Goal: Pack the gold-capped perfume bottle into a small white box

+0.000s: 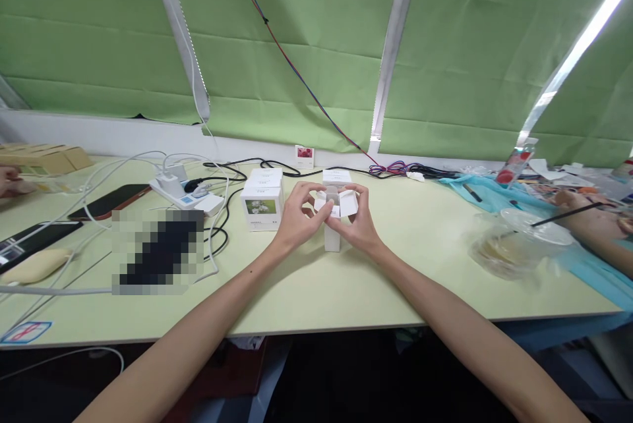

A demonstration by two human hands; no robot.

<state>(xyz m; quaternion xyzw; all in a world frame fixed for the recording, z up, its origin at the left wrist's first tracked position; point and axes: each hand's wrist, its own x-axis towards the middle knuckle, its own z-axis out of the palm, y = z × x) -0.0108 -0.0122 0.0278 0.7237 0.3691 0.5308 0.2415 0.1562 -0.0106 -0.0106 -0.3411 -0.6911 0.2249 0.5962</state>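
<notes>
A small white carton (332,240) stands upright on the table in front of me, its top flaps folded out. My left hand (301,215) grips its left side, with the thumb laid over the top opening. On the other side my right hand (363,225) closes round the carton, fingers by the right flap (349,204). What lies inside the carton is mostly hidden by my thumbs. Just behind it is another white box (337,176), partly covered by my hands. Left of my left hand sit white boxes with a flower picture (262,207), placed one behind another.
A power strip (173,191) with cables and phones (111,202) lies to the left. A bagged drink cup (509,245) with a black straw stands right, near blue cloth (583,278). Other people's hands (7,182) show at both edges. A small picture card (304,156) leans at the back.
</notes>
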